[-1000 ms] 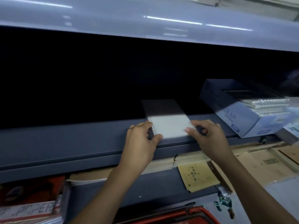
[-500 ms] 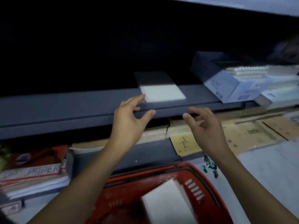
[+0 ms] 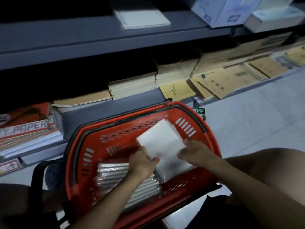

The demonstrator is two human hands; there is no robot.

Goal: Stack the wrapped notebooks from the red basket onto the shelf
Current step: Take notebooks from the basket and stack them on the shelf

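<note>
A red basket [image 3: 92, 146] sits low in front of me with several wrapped notebooks [image 3: 115, 172] lying flat inside. Both hands grip a white wrapped spiral notebook [image 3: 162, 141] over the basket. My left hand [image 3: 142, 161] holds its near left corner by the spiral edge. My right hand [image 3: 196, 152] clasps its right side. Another white notebook [image 3: 175, 167] lies just under it. One wrapped notebook [image 3: 142, 18] lies flat on the grey shelf [image 3: 66, 35] at the top.
Blue-white boxes [image 3: 219, 10] stand on the shelf to the right of the placed notebook. The lower shelf holds stacks of brown exercise books [image 3: 178, 91] and paper reams [image 3: 24, 128] at the left. Grey floor [image 3: 255, 121] lies to the right.
Both hands let go of the notebook on the shelf, dropped down to the basket and took hold of another white notebook. My view tilted downward.
</note>
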